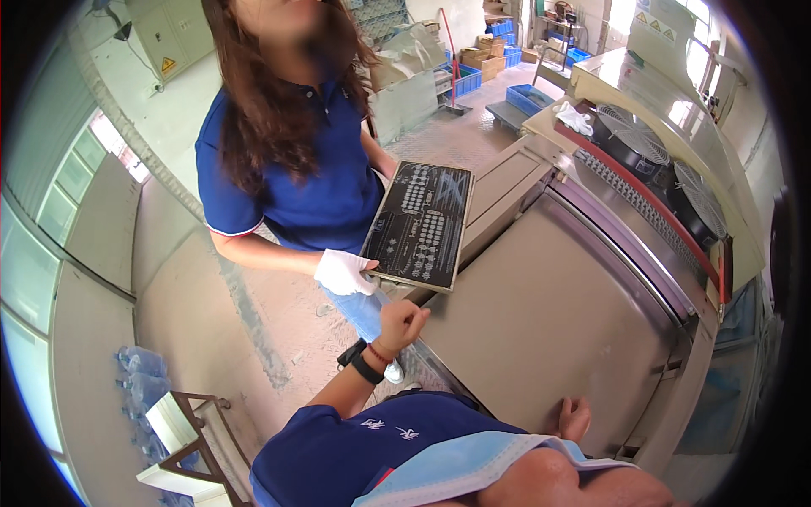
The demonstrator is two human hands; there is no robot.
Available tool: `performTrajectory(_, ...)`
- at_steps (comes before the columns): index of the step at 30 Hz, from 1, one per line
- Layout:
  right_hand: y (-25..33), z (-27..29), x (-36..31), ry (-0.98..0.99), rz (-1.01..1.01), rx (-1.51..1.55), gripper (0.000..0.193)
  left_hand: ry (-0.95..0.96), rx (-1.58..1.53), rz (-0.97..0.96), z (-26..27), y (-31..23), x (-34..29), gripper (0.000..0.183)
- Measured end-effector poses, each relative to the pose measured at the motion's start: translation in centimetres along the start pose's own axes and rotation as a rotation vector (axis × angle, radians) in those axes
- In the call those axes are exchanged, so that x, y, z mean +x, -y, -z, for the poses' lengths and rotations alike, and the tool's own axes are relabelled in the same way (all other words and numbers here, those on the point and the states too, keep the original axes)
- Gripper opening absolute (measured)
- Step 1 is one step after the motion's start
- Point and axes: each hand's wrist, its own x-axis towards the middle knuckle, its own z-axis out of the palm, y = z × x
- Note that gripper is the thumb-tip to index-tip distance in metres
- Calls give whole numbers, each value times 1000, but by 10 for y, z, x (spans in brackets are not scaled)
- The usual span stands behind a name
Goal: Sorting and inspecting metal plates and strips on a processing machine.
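My left hand (401, 325) is loosely closed in a fist, with nothing visible in it. It hovers by the near edge of a broad metal plate (541, 313), just below a black rectangular panel (420, 224) with pale printed patterns and a light rim. A co-worker in a blue shirt holds that panel tilted, one white-gloved hand (345, 272) at its lower corner. Over the lower right of the plate is my right hand (575, 418), fingers curled in and seemingly holding nothing. Whether it touches the metal I cannot tell.
Beyond the plate runs a machine frame with round black fans (632, 139), a red strip (650, 207) and a white cloth (574, 117). Blue crates (529, 99) and a red-handled broom (454, 76) stand behind. Lower left are a wheeled rack (198, 444) and plastic bottles (145, 389).
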Motion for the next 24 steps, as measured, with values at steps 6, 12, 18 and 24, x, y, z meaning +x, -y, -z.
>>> performTrajectory(6,-56,68,-27,18,-151,-154,24,492,-167,70,-44,-11,-35,24)
performTrajectory(12,-49,215,-16,-156,-261,-223,28,599,-45,26,-70,2,-41,27)
performTrajectory(18,-98,400,-25,-419,-314,-313,28,600,-83,102,-89,14,-42,29)
performTrajectory(24,-151,487,97,-396,-271,-242,31,503,-47,201,-104,23,-53,31)
